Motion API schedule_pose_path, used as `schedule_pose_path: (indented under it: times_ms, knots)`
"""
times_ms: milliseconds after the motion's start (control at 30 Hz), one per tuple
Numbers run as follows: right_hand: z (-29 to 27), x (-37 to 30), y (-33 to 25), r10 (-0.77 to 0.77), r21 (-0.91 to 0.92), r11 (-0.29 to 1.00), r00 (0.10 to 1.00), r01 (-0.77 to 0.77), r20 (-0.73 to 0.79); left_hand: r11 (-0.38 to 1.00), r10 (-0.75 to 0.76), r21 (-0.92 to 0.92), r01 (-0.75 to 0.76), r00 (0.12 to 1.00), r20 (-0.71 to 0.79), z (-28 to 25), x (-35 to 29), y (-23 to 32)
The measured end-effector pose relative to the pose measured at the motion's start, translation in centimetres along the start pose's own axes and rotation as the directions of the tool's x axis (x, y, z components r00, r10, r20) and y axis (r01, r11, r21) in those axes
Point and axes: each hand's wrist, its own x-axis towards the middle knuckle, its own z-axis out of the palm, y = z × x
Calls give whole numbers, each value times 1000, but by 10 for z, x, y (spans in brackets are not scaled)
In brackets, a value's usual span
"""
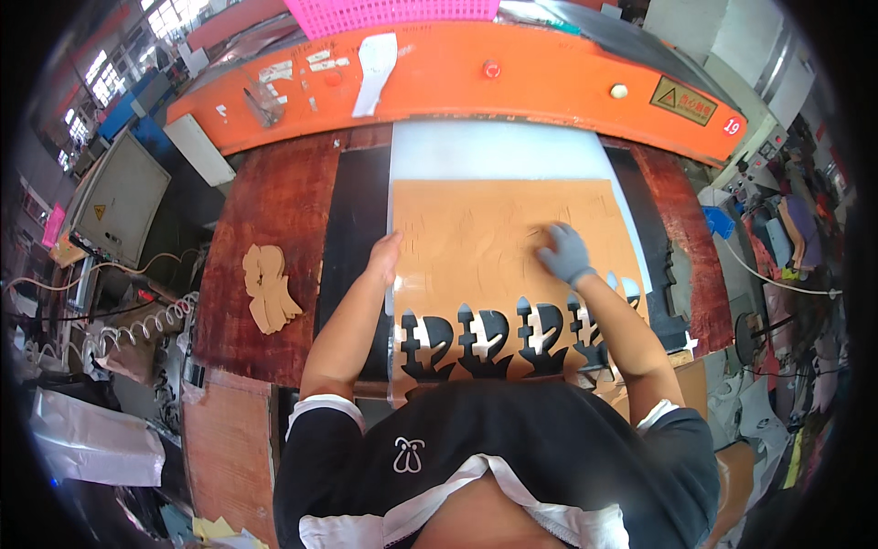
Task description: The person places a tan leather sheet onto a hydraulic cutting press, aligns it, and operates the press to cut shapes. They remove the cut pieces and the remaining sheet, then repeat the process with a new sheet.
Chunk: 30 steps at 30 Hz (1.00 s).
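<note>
A wide tan sheet (485, 210) lies in front of me, marked with short slits. Along its near edge runs a row of cut-out shapes, with black and white showing through. My bare left hand (386, 259) is closed at the sheet's left edge, its fingers only partly visible. In a grey glove, my right hand (567, 254) rests over the right half of the sheet, fingers apart and slightly blurred. A white board (498, 151) extends beyond the sheet's far edge. Cut tan pieces (268, 291) lie stacked on the reddish-brown table (302, 197) to the left.
Beyond the board, an orange machine beam (421, 82) spans the width, with a red button (492, 69) on it. A pink basket (393, 14) sits on top. To the left stand a grey cabinet (123, 197) and a coiled hose (151, 325). Scrap material (786, 238) hangs at right.
</note>
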Motion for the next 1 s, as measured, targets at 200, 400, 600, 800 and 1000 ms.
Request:
schedule_pose_path:
  times_ms: [200, 400, 600, 800, 1000]
  knots:
    - [79, 34, -123, -191, 477, 875, 963, 79, 192, 989, 48, -143, -24, 985, 168, 9, -23, 11]
    - [81, 35, -174, 14, 686, 691, 953, -227, 301, 985, -55, -145, 94, 966, 251, 26, -52, 23]
    - [81, 36, -167, 120, 538, 795, 941, -281, 315, 990, -89, -84, 115, 962, 258, 43, -58, 20]
    - [74, 37, -154, 137, 638, 737, 974, -223, 182, 997, -29, -67, 45, 974, 224, 47, -73, 35]
    - [79, 26, -153, 97, 875, 348, 941, -338, 325, 1000, -19, 15, 16, 970, 242, 61, -79, 35]
